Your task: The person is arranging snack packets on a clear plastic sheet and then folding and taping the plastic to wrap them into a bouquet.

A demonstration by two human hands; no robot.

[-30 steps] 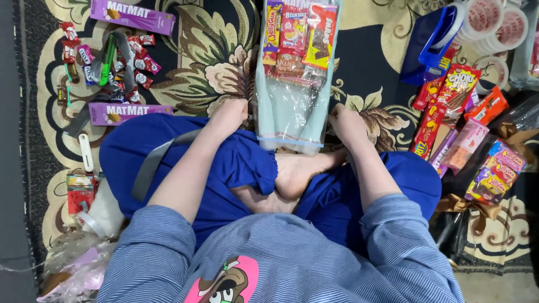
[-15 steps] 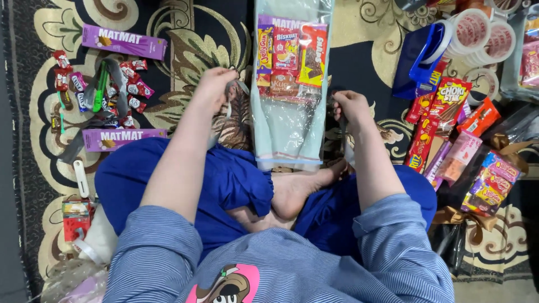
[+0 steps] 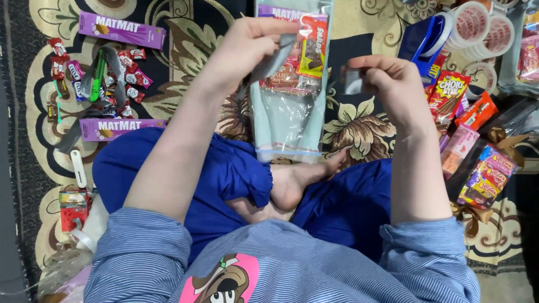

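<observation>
I sit cross-legged on a patterned carpet. A clear plastic bag (image 3: 289,120) lies in front of my feet with several colourful snack packets (image 3: 310,47) in its far end. My left hand (image 3: 247,47) is raised over the bag's left edge and pinches a grey strip (image 3: 274,59) between thumb and fingers. To the right of the bag, my right hand (image 3: 393,84) is also raised, pinching a small grey piece (image 3: 352,81) at its fingertips. Whether the strip and the piece are joined I cannot tell.
Two long purple boxes (image 3: 120,29) (image 3: 120,128) and a scatter of small red sweets (image 3: 104,76) lie at the left. A blue tape dispenser (image 3: 424,36), tape rolls (image 3: 474,22) and several snack packets (image 3: 449,95) (image 3: 485,174) crowd the right. A small red box (image 3: 73,205) sits near my left knee.
Both hands have lifted off the sides of the bag and risen. The left now pinches a grey strip and the right a small grey piece.
</observation>
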